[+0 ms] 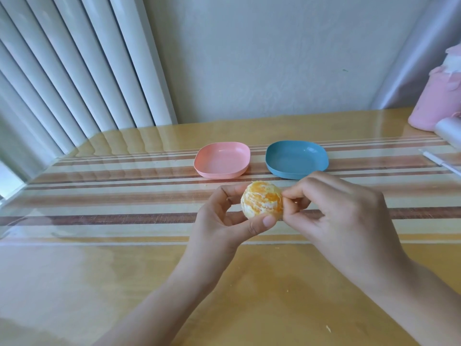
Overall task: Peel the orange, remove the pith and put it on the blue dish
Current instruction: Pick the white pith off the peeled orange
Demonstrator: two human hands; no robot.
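A peeled orange (262, 200) with white pith streaks is held above the table in the middle of the view. My left hand (224, 221) grips it from the left, thumb under its lower front and fingers behind. My right hand (331, 208) pinches at the orange's right side with thumb and fingertip, its other fingers curled. The blue dish (296, 159) lies empty on the table just beyond my right hand.
A pink dish (222, 159), also empty, sits left of the blue one. A pink container (436, 101) and a clear roll (449, 128) stand at the far right edge. White vertical blinds (74, 71) hang at the left. Small pith crumbs (328, 328) lie on the striped table.
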